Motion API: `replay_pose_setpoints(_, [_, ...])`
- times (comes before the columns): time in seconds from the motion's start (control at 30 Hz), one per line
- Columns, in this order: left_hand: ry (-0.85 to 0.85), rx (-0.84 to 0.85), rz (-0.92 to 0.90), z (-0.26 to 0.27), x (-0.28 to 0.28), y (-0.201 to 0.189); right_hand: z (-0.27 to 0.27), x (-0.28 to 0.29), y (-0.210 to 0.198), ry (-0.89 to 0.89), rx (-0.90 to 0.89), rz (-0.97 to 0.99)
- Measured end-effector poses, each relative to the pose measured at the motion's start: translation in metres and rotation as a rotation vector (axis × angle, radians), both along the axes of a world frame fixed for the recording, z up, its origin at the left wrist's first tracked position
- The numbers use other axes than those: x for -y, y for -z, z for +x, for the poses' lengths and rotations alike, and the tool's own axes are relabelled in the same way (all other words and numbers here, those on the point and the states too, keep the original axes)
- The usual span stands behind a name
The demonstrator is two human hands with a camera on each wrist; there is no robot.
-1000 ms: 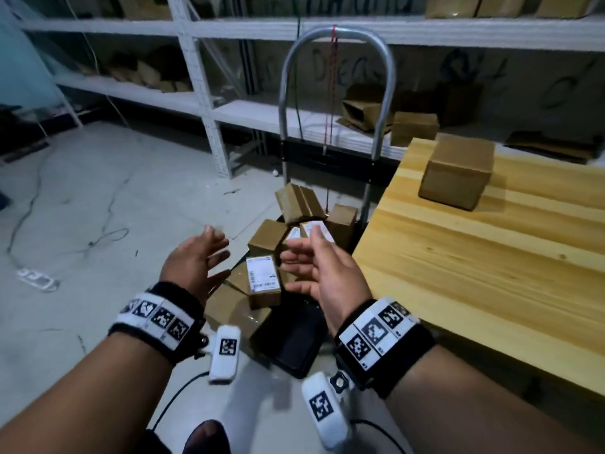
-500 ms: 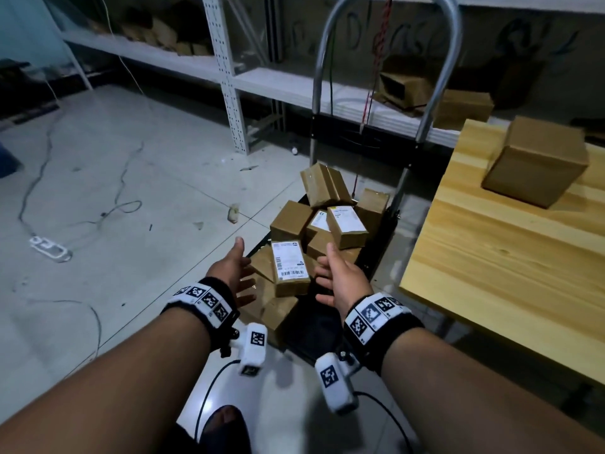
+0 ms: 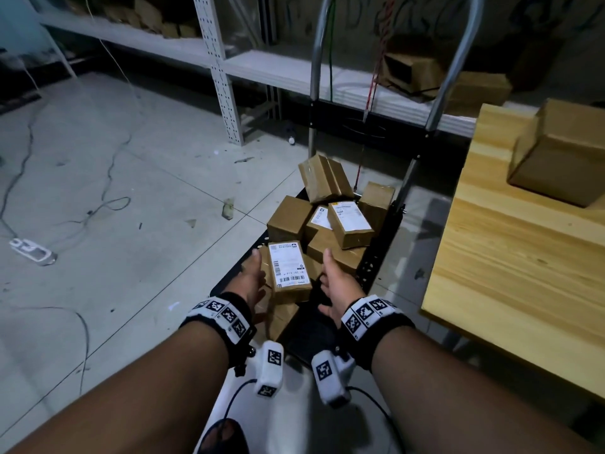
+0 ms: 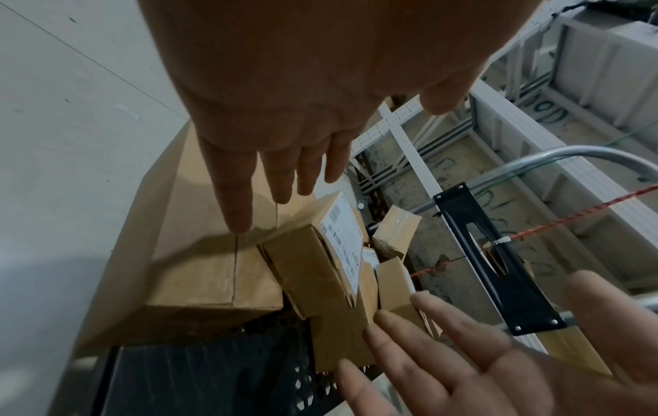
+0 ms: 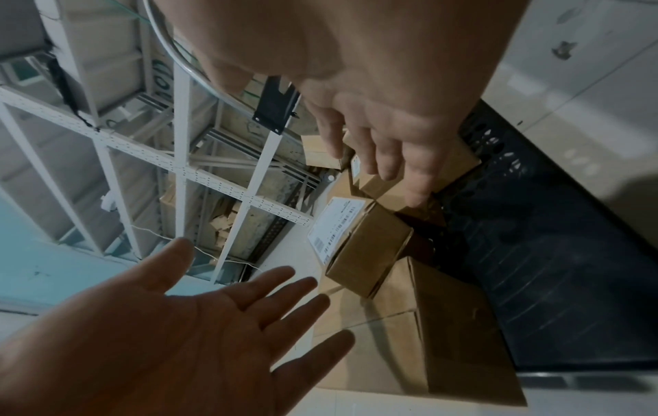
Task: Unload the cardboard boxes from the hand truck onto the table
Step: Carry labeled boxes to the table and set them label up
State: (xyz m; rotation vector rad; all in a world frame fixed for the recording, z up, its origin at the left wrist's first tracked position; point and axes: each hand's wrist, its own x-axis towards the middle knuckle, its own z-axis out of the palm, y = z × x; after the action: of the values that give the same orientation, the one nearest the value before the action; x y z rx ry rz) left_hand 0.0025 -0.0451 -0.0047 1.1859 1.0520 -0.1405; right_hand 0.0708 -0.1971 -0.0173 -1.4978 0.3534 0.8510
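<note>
Several brown cardboard boxes lie in a heap on the black platform of the hand truck [image 3: 304, 332]. Nearest me is a small box with a white shipping label [image 3: 289, 270], resting on a larger plain box [image 4: 213, 267]. My left hand [image 3: 253, 278] is on its left and my right hand [image 3: 332, 283] on its right, palms facing in. Both hands have straight, spread fingers and hold nothing. In the wrist views the labelled box [image 4: 313, 267] [image 5: 366, 247] lies between the left hand [image 4: 270, 169] and the right hand [image 5: 377, 135], with a gap on each side.
The pale wooden table [image 3: 510, 290] stands right of the truck with one cardboard box [image 3: 559, 155] on it. The truck's metal handle [image 3: 458, 60] rises behind the heap. White shelving [image 3: 222, 77] holds more boxes. Cables and a power strip [image 3: 31, 252] lie on the floor at left.
Both hands have moved down and forward from above the truck to either side of the labelled box. The head view has tilted down and come closer to the heap.
</note>
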Motion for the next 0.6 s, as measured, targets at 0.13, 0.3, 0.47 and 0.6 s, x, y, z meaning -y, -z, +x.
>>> replay_pose_setpoints(0.13, [0.009, 0.002, -0.027, 0.005, -0.002, 0.011, 0.001, -0.004, 0.006, -0.026, -0.024, 0.007])
replay_pose_setpoints(0.3, [0.024, 0.023, 0.038, 0.000, -0.005, 0.010, -0.003, -0.002, -0.002, -0.022, 0.025, 0.033])
replay_pose_setpoints(0.47, [-0.038, 0.097, 0.102, -0.005, 0.002, -0.012, -0.012, -0.003, -0.022, 0.000, 0.138, 0.104])
replay_pose_setpoints(0.6, [-0.072, 0.125, 0.225, -0.017, 0.003, -0.018, -0.022, -0.002, -0.035, -0.006, 0.174, 0.128])
